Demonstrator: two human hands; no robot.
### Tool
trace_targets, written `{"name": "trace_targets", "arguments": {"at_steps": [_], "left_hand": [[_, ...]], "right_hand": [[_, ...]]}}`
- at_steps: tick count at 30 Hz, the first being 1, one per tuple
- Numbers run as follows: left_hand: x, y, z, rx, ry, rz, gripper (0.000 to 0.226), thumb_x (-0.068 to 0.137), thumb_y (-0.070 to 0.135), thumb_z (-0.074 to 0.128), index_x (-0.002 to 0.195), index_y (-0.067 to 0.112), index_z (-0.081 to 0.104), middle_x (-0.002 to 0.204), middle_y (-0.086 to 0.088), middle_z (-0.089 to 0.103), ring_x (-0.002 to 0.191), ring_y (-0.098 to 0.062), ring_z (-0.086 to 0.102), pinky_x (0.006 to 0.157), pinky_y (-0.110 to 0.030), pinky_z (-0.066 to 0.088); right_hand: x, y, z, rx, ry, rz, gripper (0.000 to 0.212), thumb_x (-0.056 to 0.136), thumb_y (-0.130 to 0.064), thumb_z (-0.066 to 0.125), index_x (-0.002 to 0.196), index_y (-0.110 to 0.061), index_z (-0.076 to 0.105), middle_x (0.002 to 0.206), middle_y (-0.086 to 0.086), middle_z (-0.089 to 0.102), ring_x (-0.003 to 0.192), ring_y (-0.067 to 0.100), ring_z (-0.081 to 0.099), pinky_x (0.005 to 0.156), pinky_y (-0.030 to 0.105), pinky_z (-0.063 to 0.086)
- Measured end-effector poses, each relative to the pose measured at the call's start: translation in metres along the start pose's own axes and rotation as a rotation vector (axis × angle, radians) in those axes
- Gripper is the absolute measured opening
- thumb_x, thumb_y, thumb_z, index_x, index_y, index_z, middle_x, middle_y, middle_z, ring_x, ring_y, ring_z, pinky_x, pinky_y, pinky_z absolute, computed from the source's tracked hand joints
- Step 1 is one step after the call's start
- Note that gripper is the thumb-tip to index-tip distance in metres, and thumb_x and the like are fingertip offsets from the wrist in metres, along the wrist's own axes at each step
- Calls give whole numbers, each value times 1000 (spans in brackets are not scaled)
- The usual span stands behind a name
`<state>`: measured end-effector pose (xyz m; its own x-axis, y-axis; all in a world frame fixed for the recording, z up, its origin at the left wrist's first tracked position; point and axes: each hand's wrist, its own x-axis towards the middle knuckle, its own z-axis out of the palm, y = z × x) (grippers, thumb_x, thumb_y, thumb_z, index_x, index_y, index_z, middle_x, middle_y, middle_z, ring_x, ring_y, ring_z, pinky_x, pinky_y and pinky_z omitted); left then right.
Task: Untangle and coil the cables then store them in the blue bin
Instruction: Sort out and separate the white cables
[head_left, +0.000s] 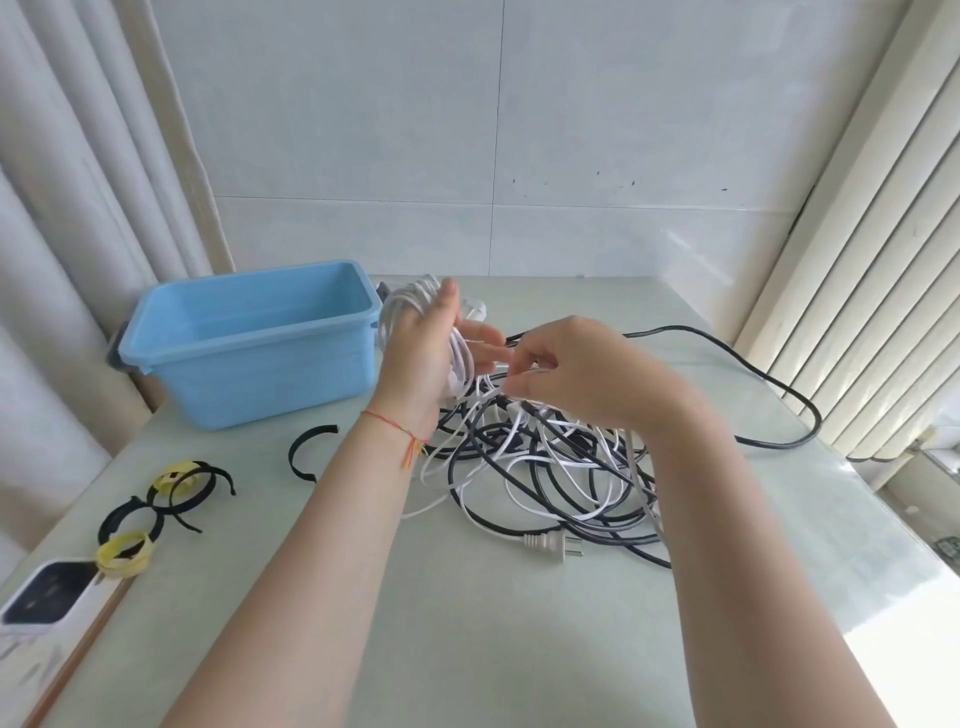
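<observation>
White tiled walls are meeting behind a pale green smooth table (467, 597), with cream curtains hanging at the left edge of the frame and cream vertical blinds at the right. I am looking down on both bare forearms reaching in from the bottom. My left hand (421, 358), with a red-orange thread bracelet (397, 423) on its wrist, is raised at centre frame with its palm turned right, and its fingers are holding a bundle of coiled white cable loops (402, 301) wrapped over the hand. My right hand (576, 374) is just beside it, fingers curled, pinching a white strand that is rising from the tangled heap of white and black cables (545, 467) lying on the table below and right of centre. A white two-pin plug (550, 545) is lying at the heap's lower edge, and one thick black cable (769, 379) is looping out towards the right. An open rectangular light blue plastic bin (249, 364) is sitting on the table in the left middle, just left of my left hand. Several black and yellow curled strap ties (171, 493) are lying at lower left, near a white device with a dark screen (44, 597) in the bottom-left corner.
</observation>
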<state>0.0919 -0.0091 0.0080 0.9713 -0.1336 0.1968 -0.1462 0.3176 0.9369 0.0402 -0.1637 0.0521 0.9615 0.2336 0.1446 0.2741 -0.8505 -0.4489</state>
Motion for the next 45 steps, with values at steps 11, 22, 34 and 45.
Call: {"name": "trace_targets", "arguments": {"at_steps": [11,22,34,45], "left_hand": [[-11,-4,9,356,-374,-248,62,89,66,45,87,5,54,44,0,31,34,-14,27,48,-27,27],[4,-10,-7,100,-22,-301,49,104,36,42,57,21,39,39,8,27,31,-11,26,40,-16,28],[2,-15,3,268,0,-428,38,99,23,51,65,18,36,38,5,25,30,-11,23,37,-15,26],[4,-8,-15,224,-152,-416,36,100,28,48,68,19,36,41,7,24,31,-9,22,40,-18,26]], "right_hand": [[5,9,0,16,216,44,17,79,-34,74,78,-19,66,65,-5,55,59,12,46,52,21,34],[5,38,-5,-76,181,151,6,89,-26,65,89,-20,66,87,-4,66,85,19,59,70,29,43],[8,12,1,173,283,151,30,99,-34,48,120,-18,61,108,-2,68,98,14,60,82,29,44],[9,27,-1,685,204,200,8,93,-19,65,89,-14,68,47,-4,45,41,14,43,51,29,45]]}}
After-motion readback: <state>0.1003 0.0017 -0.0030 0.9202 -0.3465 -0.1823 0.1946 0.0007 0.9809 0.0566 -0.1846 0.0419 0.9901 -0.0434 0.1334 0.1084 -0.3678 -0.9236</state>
